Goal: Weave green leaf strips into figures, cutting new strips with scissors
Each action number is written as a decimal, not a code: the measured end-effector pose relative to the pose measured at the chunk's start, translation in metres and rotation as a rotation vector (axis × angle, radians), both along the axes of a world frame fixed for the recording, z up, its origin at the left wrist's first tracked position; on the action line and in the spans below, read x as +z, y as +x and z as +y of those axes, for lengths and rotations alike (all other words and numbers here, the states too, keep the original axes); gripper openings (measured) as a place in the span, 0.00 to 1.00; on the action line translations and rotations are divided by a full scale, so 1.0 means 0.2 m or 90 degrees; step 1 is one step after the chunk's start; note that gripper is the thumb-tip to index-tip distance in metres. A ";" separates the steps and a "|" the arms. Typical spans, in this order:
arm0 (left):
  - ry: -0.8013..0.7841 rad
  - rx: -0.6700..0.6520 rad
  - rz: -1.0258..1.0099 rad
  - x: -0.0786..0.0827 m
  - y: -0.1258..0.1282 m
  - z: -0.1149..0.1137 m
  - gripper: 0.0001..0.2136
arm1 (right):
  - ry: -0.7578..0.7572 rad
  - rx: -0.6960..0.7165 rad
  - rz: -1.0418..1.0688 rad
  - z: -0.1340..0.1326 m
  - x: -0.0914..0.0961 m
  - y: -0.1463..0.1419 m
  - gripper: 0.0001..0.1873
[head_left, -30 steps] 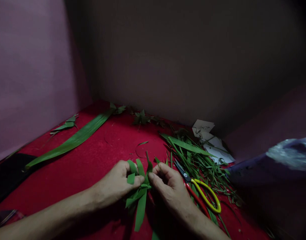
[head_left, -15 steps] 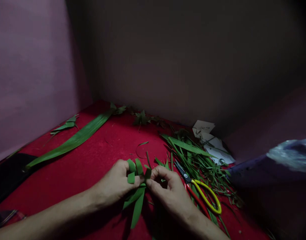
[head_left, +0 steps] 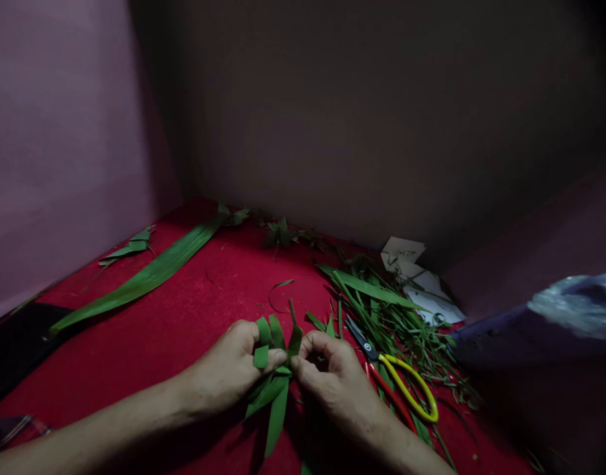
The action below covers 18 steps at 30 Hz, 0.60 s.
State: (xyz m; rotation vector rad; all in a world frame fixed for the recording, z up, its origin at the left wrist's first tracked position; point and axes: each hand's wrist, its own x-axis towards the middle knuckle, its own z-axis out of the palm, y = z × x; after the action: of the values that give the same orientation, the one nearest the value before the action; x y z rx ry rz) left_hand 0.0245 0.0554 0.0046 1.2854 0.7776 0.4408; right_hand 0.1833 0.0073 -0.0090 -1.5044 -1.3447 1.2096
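Observation:
Green leaf strips (head_left: 276, 406), some looped and some hanging loose, are bunched together between my two hands. My left hand (head_left: 234, 363) is closed around the bunch, its thumb pressed on the strips; short loops stick up past its fingers. With thumb and forefinger, my right hand (head_left: 335, 376) pinches the right side of the same bunch, beside an upright strip (head_left: 295, 336). Just right of that hand lie scissors (head_left: 406, 382) with one yellow and one red handle, on the red cloth (head_left: 184, 356). Where the strips cross is partly hidden by my fingers.
A long broad leaf (head_left: 149, 280) stretches across the left side of the cloth. A heap of cut leaf scraps (head_left: 412, 336) lies at right, near white papers (head_left: 429, 290). Folded leaf pieces (head_left: 279, 234) lie by the back wall. Clear plastic (head_left: 580, 307) is at far right.
The bunch has turned slightly and its hanging strips have shifted a little right and down. My left thumb lies further over the strips. Both hands keep their hold.

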 end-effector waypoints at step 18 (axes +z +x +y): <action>-0.064 0.051 0.075 -0.02 -0.01 0.03 0.19 | 0.010 -0.014 -0.027 0.00 -0.04 0.01 0.08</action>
State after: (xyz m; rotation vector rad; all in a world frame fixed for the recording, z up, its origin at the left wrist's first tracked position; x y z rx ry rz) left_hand 0.0220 0.0608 0.0002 1.1976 0.9423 0.3878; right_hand 0.1844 0.0076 -0.0172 -1.5387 -1.3585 1.1567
